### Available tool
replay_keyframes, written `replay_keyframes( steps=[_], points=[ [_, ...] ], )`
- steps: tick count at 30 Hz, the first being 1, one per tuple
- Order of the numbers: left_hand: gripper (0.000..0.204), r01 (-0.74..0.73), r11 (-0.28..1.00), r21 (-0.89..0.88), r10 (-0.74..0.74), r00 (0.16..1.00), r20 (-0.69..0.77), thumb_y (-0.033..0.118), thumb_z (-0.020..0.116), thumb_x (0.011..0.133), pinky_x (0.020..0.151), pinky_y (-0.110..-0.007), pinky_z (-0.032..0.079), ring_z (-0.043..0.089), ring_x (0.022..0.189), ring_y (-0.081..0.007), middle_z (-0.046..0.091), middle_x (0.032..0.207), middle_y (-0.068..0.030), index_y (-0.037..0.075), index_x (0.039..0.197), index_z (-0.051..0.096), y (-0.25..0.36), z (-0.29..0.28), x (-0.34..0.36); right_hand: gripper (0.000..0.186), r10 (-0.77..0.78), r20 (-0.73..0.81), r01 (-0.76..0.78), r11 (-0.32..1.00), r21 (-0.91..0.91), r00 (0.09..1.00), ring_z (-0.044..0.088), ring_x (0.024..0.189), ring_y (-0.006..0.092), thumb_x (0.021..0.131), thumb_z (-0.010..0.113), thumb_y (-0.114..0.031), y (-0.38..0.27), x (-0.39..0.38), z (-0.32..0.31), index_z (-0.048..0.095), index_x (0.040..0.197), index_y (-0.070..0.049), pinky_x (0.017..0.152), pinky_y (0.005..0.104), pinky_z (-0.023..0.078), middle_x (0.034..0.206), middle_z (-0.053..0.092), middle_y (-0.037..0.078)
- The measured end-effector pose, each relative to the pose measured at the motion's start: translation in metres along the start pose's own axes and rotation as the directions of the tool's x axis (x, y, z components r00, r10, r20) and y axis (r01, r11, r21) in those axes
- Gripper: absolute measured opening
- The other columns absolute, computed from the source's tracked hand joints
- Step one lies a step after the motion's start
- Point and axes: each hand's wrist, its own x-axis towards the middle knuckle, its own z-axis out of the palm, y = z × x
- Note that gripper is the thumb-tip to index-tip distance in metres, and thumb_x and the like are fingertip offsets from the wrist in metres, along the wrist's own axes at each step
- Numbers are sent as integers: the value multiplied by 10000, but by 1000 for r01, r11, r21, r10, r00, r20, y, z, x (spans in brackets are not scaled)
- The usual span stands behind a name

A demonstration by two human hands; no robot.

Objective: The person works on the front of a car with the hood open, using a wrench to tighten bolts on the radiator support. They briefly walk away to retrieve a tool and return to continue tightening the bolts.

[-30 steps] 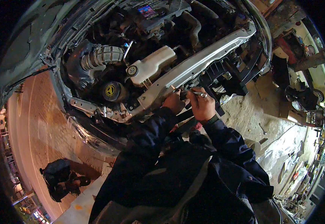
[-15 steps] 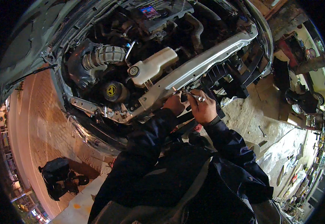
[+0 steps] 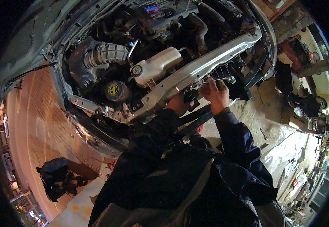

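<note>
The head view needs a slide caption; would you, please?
Left hand and right hand beside a silver crossbar, pale reservoir beyond it.

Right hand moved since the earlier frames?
Yes: right and up the picture, judged against the silver crossbar; the right hand is now farther from the left hand.

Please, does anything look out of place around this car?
Perhaps one thing: a wrench lies loose on the floor, to the right of the right hand, as if dropped or left behind.
</note>
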Motion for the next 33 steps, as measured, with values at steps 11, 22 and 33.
replay_keyframes(
  steps=[11,22,33],
  points=[
    [722,79,985,155,-89,994,60,466,736,927,1034,-525,531,659,1208,-487,675,1270,-353,-54,1393,554,-17,7,7,147,-591,404,656,305,-690,699,742,802,347,988,742,-161,14,-44,24,715,1049,-30,684,412,596,986,749,133],
    [770,-16,997,72,11,998,61,446,742,924,1039,-512,524,650,1243,-459,659,1317,-340,-61,1453,506,-44,23,15,184,-494,346,574,449,-685,798,777,788,225,1043,689,-155,20,-35,22,640,1096,14,697,358,611,957,761,134],
    [720,25,997,68,-27,999,25,463,754,922,1037,-476,536,679,1205,-442,700,1251,-318,-59,1383,574,-8,6,2,218,-454,145,468,766,-440,879,763,766,238,1063,679,-208,14,-29,11,635,1117,-1,682,354,617,890,748,134]
  ],
)
